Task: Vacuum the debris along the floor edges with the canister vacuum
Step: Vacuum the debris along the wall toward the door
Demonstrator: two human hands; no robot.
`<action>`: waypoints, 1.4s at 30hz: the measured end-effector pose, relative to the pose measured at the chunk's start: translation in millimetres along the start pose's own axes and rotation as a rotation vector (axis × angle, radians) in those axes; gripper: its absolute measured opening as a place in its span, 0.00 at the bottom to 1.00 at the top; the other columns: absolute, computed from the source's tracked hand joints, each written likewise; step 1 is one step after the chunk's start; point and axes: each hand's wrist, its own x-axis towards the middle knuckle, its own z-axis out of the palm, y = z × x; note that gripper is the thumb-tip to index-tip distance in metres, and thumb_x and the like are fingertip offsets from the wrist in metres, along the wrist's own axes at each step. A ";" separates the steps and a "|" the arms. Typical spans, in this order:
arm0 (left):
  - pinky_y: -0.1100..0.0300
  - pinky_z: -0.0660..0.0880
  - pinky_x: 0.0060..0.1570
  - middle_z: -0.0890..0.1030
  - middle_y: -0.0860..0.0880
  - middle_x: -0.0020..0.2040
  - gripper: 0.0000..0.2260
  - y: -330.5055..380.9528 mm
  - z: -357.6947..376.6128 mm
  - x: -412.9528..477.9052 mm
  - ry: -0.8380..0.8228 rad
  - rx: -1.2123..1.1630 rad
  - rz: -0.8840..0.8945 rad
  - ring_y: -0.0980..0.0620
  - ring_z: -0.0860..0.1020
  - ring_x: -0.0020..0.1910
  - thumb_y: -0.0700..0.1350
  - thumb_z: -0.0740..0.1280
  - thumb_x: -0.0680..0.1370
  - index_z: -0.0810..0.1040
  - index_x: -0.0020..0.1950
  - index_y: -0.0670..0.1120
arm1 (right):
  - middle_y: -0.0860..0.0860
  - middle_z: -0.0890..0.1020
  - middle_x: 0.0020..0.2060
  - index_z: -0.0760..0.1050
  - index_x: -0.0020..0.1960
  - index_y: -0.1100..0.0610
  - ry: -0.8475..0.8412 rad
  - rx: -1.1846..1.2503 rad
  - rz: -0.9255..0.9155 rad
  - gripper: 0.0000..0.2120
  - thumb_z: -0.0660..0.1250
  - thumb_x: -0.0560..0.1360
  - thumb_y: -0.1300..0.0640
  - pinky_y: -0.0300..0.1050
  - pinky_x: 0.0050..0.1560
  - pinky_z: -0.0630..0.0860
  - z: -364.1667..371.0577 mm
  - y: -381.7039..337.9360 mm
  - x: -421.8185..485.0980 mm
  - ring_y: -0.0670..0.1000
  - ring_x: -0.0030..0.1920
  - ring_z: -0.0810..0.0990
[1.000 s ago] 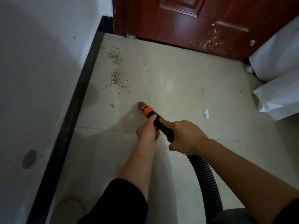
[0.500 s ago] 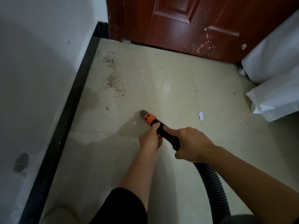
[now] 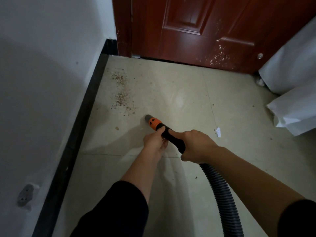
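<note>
Floor: pale tile, edged by a black skirting on the left and a red-brown door ahead.
Hose: black and ribbed, running back from the right hand.
Right hand: fingers wrapped round the black handle.
Left hand: fingers curled on the handle — just behind the nozzle.
Nozzle: orange with a grey tip, pointing at the debris, just short of it.
Debris: brown grains on the floor — two patches near the skirting.

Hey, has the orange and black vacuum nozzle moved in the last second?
Yes. The orange and black vacuum nozzle has advanced toward the red-brown wooden door, its grey tip now beyond the lone brown crumb and nearer the scattered brown debris patch.
</note>
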 end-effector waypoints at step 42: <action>0.63 0.81 0.38 0.83 0.43 0.46 0.09 32.4 36.7 66.5 -0.150 -0.067 0.077 0.56 0.84 0.34 0.42 0.70 0.77 0.78 0.53 0.38 | 0.46 0.81 0.37 0.59 0.72 0.31 -0.033 0.190 -0.106 0.47 0.70 0.65 0.67 0.47 0.41 0.81 -23.9 83.6 79.3 0.48 0.37 0.80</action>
